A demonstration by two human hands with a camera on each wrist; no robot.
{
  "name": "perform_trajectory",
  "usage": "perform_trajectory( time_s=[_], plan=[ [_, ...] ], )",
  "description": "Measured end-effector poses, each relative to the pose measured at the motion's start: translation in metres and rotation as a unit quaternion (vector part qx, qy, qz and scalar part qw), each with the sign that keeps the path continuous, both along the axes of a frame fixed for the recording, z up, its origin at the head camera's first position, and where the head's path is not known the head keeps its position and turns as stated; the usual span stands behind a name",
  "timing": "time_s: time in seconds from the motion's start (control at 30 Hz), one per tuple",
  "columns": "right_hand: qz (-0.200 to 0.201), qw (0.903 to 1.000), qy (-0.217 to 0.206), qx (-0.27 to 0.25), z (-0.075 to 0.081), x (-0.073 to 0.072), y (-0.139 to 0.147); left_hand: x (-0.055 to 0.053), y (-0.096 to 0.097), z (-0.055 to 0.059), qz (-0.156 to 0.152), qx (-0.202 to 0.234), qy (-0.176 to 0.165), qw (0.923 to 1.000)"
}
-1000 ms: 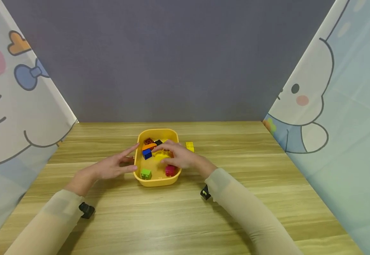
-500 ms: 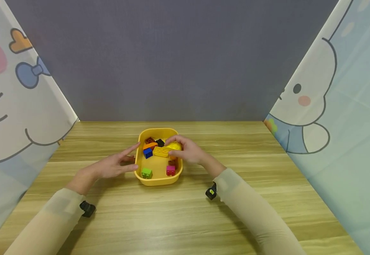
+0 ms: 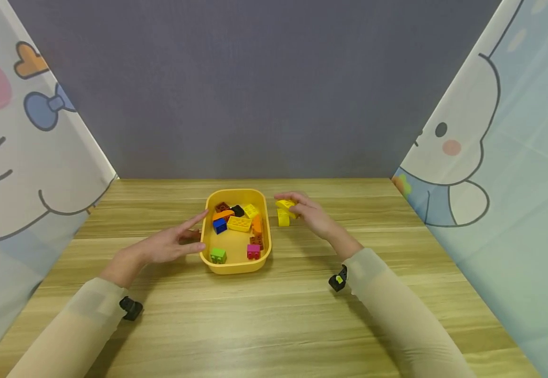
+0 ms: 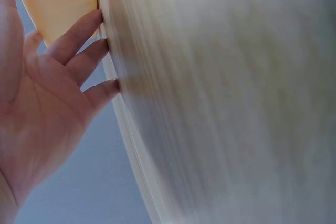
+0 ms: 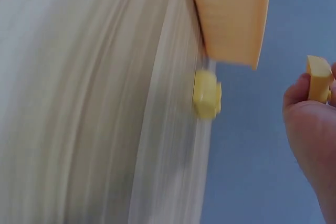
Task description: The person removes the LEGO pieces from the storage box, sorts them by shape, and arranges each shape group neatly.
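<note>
My right hand [image 3: 313, 214] pinches a yellow building block [image 3: 284, 204] between thumb and fingers, just right of the yellow plastic bin [image 3: 236, 269]. In the right wrist view the held block [image 5: 318, 80] shows up off the table. Another yellow building block [image 5: 206, 95] stands on the tabletop below it, beside the bin. My left hand [image 3: 162, 247] lies along the bin's left side with fingers spread and fairly straight. Its index finger and thumb reach the rim in the head view. From the left wrist, the fingertips [image 4: 100, 17] appear close to the bin's wall and the wooden surface.
Inside the bin lie several loose blocks, among them a blue block [image 3: 219, 226], a green block [image 3: 218, 255], a magenta block [image 3: 253, 252] and a long yellow block [image 3: 239, 224]. A grey partition [image 3: 255, 105] rises behind the wooden table [image 3: 236, 325], with printed cloth at both sides.
My right hand has picked a yellow block out of the bin and carried it right, over the rim, to above the yellow block on the table. The left hand stays at the bin.
</note>
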State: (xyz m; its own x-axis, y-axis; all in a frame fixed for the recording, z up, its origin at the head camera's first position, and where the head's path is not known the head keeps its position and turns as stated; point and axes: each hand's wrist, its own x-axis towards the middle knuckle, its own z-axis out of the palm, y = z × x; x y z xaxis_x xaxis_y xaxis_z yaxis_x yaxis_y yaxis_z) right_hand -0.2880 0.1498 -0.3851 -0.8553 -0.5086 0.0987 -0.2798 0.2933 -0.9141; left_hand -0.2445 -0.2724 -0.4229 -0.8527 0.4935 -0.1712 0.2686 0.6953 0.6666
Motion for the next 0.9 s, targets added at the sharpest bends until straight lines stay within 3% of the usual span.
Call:
perform_trajectory(
  time_s=[0.33,0.77,0.9],
  plan=[
    [-0.038,0.9978,0.043,0.033,-0.014,-0.018,0.045,0.001,0.001,0.002,0.001,0.000,-0.002,1.0000],
    [-0.038,0.9972,-0.007,0.064,-0.021,-0.032,0.067,0.002,0.001,0.002,-0.002,-0.002,0.002,1.0000],
    [-0.038,0.9934,-0.021,0.106,-0.027,-0.039,0.067,0.002,0.001,0.002,-0.001,-0.003,0.003,1.0000]
  ],
)
